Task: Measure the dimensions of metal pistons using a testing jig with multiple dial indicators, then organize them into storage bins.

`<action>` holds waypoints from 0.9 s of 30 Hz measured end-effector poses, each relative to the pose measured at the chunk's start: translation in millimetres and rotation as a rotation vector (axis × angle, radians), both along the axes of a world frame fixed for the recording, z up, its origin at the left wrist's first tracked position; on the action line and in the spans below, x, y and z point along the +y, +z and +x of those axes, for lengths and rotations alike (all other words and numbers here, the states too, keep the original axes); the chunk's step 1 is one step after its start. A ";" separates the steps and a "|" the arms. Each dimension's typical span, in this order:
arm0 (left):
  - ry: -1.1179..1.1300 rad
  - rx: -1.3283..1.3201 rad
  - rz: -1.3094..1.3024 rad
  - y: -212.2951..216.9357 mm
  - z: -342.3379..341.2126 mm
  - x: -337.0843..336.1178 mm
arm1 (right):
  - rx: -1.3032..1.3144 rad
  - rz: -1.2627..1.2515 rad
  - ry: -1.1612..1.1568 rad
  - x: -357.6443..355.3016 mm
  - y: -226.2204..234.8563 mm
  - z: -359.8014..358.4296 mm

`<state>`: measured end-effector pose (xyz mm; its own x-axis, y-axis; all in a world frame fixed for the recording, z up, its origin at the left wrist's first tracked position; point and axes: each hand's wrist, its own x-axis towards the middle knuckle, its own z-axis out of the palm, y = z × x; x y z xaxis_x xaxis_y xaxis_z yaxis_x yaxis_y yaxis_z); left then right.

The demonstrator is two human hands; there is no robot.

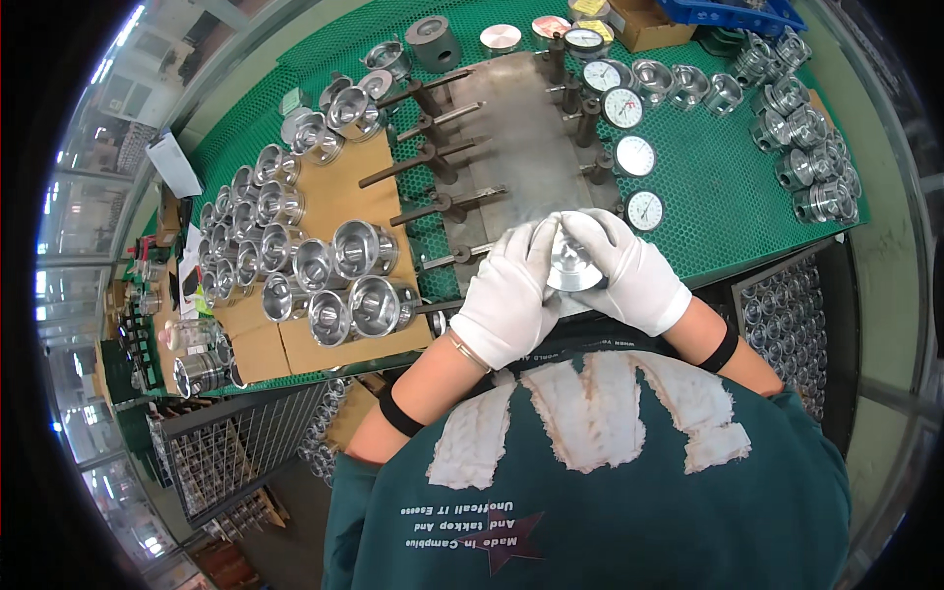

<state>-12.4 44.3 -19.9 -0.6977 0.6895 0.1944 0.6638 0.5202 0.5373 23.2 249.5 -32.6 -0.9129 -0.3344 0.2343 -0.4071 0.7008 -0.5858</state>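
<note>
White gloves cover both of my hands. A shiny metal piston [573, 264] is held between them, close to my body at the near end of a grey metal plate [536, 128]. My left hand [513, 285] wraps its left side, fingers closed on it. Around the right side my right hand [629, 270] is curled, its fingertips meeting near the top. The piston's underside is hidden by the gloves. Just beyond my hands stand dark gauge posts with rods, and round white dial gauges [645, 210] line the plate's right side.
Rows of pistons [364, 249] stand on brown cardboard [349, 182] at left. More pistons [826, 202] are stacked on the green mat [728, 157] at right. A blue bin [733, 14] and a cardboard box [644, 28] sit at the back. Wire crates [211, 462] with pistons are below the table.
</note>
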 end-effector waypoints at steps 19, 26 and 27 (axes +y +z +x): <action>0.157 -0.097 0.109 -36.5 -30.0 21.0 | -0.967 -0.754 -0.186 19.8 -27.0 25.2; 0.150 -0.075 0.121 -39.8 -33.0 20.9 | -0.789 -0.595 -0.183 21.0 -39.4 25.6; 0.147 -0.078 0.121 -39.1 -32.8 21.3 | -0.828 -0.603 -0.190 20.9 -37.1 25.4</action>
